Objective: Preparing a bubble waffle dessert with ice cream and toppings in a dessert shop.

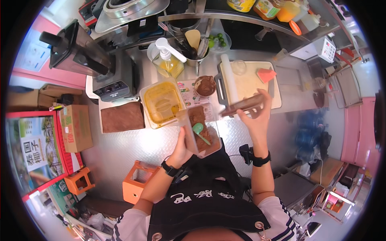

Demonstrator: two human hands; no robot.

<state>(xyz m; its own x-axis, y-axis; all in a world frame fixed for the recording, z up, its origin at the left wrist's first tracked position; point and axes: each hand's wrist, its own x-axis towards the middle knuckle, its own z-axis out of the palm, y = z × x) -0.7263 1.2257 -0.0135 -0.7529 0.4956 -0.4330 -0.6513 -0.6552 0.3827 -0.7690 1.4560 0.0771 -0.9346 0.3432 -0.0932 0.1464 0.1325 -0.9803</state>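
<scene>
My left hand (pixel 181 144) grips the left side of a clear plastic container (pixel 203 140) of brown powder, with a green scoop (pixel 197 129) lying in it. My right hand (pixel 257 113) is closed on a flat brown lid-like object (pixel 241 105), held tilted over the cutting board's front left. Just behind the container are a cup of brown mixture (pixel 205 85) and an open tub (pixel 150 90) with yellow residue. A brown slab (pixel 122 117) lies on a pale sheet at the left. The cream cutting board (pixel 251 88) carries a rolling pin (pixel 227 76) and a pink piece (pixel 266 75).
A blender (pixel 78 52) stands at the back left, beside a pump bottle (pixel 167 66) and a utensil pot (pixel 194 60). A steel shelf (pixel 189 18) spans the back. Cardboard boxes (pixel 76 128) and an orange stool (pixel 134 184) sit lower left; blue water jugs (pixel 307 138) stand at the right.
</scene>
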